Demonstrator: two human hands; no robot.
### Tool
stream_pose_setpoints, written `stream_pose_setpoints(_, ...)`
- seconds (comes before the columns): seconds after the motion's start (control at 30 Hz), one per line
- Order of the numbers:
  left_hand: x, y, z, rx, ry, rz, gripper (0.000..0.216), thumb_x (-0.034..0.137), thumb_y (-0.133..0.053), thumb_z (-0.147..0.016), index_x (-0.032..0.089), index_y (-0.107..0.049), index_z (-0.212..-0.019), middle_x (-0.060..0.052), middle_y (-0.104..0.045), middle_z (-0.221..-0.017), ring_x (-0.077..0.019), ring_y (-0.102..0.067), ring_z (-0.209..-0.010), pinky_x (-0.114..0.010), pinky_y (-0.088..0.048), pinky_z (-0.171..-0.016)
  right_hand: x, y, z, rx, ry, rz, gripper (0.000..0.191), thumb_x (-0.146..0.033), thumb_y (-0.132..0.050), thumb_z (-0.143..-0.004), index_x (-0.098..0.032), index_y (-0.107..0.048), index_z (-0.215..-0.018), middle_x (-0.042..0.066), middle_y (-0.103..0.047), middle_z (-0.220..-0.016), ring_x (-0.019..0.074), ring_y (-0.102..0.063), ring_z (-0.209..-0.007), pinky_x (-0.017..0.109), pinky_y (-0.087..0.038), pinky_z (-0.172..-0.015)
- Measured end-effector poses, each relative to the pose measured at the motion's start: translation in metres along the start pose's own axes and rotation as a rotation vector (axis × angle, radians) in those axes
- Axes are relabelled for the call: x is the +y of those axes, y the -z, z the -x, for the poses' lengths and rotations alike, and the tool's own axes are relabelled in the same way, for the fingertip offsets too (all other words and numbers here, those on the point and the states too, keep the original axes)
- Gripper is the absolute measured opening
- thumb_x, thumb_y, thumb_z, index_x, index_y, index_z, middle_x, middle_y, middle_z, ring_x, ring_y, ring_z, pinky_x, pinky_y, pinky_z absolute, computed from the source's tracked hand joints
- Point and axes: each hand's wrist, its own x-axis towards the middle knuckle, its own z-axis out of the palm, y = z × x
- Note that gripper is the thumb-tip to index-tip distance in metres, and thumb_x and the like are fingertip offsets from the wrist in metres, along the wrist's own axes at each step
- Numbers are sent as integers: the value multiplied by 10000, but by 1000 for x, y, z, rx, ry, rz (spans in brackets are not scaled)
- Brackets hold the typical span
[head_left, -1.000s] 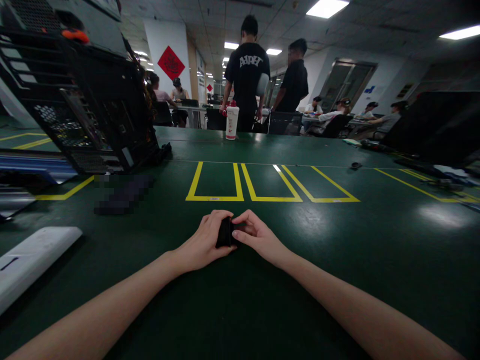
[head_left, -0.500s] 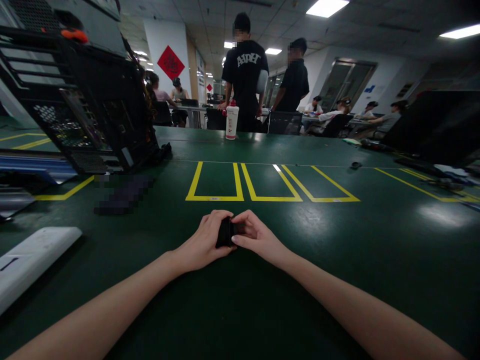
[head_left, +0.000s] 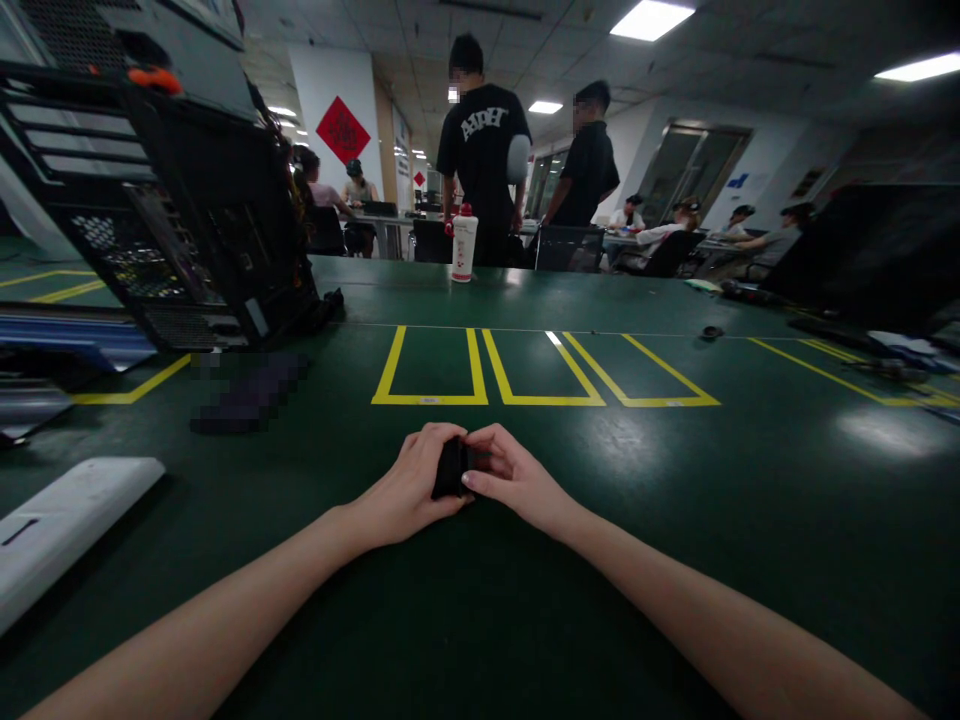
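Both my hands rest together on the green table (head_left: 675, 500) in front of me. My left hand (head_left: 409, 485) is curled around a small black object (head_left: 450, 468), fingers closed over its far side. My right hand (head_left: 510, 475) pinches the same object from the right, thumb and fingers pressed on it. Most of the black object is hidden between the palms, so I cannot make out what it is.
An open black computer case (head_left: 187, 220) stands at the left. A white flat panel (head_left: 60, 525) lies at the near left. Yellow taped rectangles (head_left: 525, 370) mark the table ahead; a white bottle (head_left: 463, 245) stands at the far edge. Two people (head_left: 525, 170) stand behind it.
My hands and the black object have stayed in place. The standing person in the printed black shirt has turned and shifted slightly left.
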Motion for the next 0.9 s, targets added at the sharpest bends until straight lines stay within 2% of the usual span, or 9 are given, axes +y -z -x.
stream_pose_setpoints(0.1,0,0,0,-7,15,3,528,219,-589,-746,259,-303,-1187,-78,-414,-1147,-256,-443,-1036,-440,-423,-834,-1,-1,1,-7,6,-30,321,-203,-607,-729,-241,-434,-997,20,-474,-1085,181,-521,-1016,372,-451,-863)
stream_pose_setpoints(0.27,1,0,0,-5,1,-2,533,228,-595,-745,247,-292,-1184,-75,-406,-1142,-250,-435,-1045,-446,-398,-872,-2,-2,1,5,13,-12,221,-254,-545,-779,-232,-452,-978,18,-489,-1037,174,-537,-971,363,-467,-816)
stream_pose_setpoints(0.47,1,1,0,-31,40,18,545,221,-594,-747,250,-285,-1194,-74,-392,-1172,-243,-417,-1067,-420,-415,-862,-1,-1,0,19,10,44,285,-241,-536,-784,-243,-451,-1056,27,-484,-1078,177,-508,-1020,391,-432,-887)
stream_pose_setpoints(0.63,0,1,0,-31,44,15,530,214,-589,-746,250,-300,-1188,-76,-402,-1156,-247,-433,-1044,-427,-428,-837,1,-1,0,-14,9,-46,298,-203,-603,-731,-232,-450,-985,20,-491,-1068,180,-533,-1000,365,-475,-831)
stream_pose_setpoints(0.77,0,0,0,-12,26,2,553,221,-602,-738,251,-291,-1194,-79,-399,-1166,-253,-428,-1055,-440,-414,-854,1,-2,0,9,10,-52,212,-241,-564,-764,-228,-465,-951,13,-507,-1002,165,-562,-926,329,-499,-756)
stream_pose_setpoints(0.9,0,0,-1,-6,10,-9,559,217,-605,-736,243,-286,-1195,-76,-407,-1151,-243,-431,-1043,-434,-400,-874,2,-2,-2,31,28,-22,259,-218,-569,-758,-241,-462,-993,15,-494,-1043,162,-548,-950,329,-488,-782)
